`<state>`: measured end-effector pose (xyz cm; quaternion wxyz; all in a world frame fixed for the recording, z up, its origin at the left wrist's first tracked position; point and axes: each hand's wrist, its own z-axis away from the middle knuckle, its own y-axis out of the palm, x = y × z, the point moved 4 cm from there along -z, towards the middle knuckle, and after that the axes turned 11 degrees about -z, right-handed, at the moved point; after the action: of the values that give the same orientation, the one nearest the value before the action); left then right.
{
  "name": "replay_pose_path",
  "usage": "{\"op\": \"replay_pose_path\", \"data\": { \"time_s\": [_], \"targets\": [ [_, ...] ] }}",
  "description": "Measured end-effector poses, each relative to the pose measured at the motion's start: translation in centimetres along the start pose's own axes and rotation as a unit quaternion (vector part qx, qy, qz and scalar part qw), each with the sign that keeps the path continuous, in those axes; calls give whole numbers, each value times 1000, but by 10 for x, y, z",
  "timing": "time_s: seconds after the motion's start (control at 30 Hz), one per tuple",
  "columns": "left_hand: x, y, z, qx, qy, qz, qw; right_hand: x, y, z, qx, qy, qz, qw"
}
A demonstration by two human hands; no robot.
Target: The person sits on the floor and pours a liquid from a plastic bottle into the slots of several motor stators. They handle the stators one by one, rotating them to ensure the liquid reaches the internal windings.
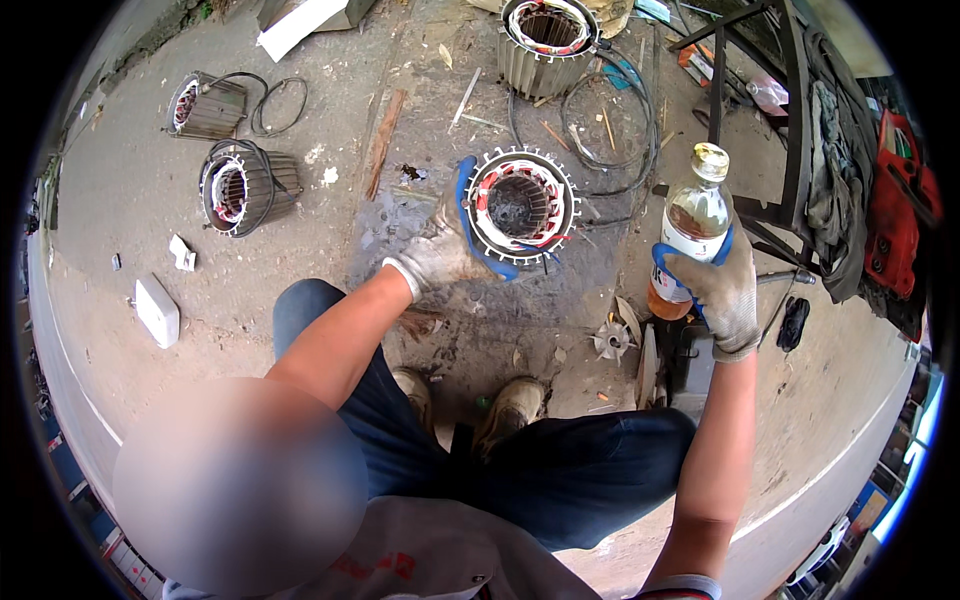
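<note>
So, my read: they're at the steadying stage, motor stator [549, 210] center-frame, left hand [445, 247] curved wide around its left side, gripping it. Right hand [727, 290] is wrapped snugly round an amber-liquid bottle [697, 215], right of center. Next move probably needs the stator kept still. Can't tell if the bottle's capped; the stator's underside is hidden.

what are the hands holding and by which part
The right hand holds the bottle by its body, around the label. The left hand cups the left side of the stator; whether it grips firmly cannot be told.
</note>
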<state>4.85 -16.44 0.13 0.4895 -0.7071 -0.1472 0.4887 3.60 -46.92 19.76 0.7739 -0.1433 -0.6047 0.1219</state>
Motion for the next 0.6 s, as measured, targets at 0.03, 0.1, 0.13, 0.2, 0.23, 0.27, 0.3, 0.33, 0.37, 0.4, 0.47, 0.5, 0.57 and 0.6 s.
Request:
{"op": "replay_pose_path", "data": {
  "time_s": [0.03,0.1,0.13,0.2,0.23,0.27,0.3,0.33,0.37,0.4,0.47,0.5,0.57,0.6],
  "targets": [
    [-9,1,-8,-13,7,-24,1000,3,2,5,21,30,28,999],
    [-22,3,-18,-40,16,-73,996,-7,6,15,21,56,88,994],
    [-21,6,-15,-73,-1,-67,995,-9,8,18,24,68,123,990],
    [-23,12,-14,-76,-38,-54,995,-10,15,23,26,67,117,991],
    [-26,13,-17,-46,-57,-50,996,-12,16,24,25,67,123,990],
    [-29,10,-16,-59,-58,-42,996,-16,17,26,25,66,130,989],
    [-32,5,-16,-72,-57,-37,995,-23,16,27,30,79,118,989],
    [-35,0,-18,-87,-56,-32,994,-24,15,27,31,67,161,984],
    [-34,2,-18,-65,-66,-34,995,-23,13,26,32,56,204,977],
    [-31,4,-15,-39,-76,-38,996,-24,14,25,34,45,243,968],
    [-29,9,-13,-54,-88,-50,993,-21,18,19,43,40,306,950],
    [-28,8,-13,-51,-92,-47,993,-18,21,16,50,31,329,942],
    [-30,7,-13,-59,-93,-43,993,-19,22,14,51,17,367,929],
    [-32,4,-13,-70,-89,-43,993,-20,22,13,54,12,377,925]
  ]
}}
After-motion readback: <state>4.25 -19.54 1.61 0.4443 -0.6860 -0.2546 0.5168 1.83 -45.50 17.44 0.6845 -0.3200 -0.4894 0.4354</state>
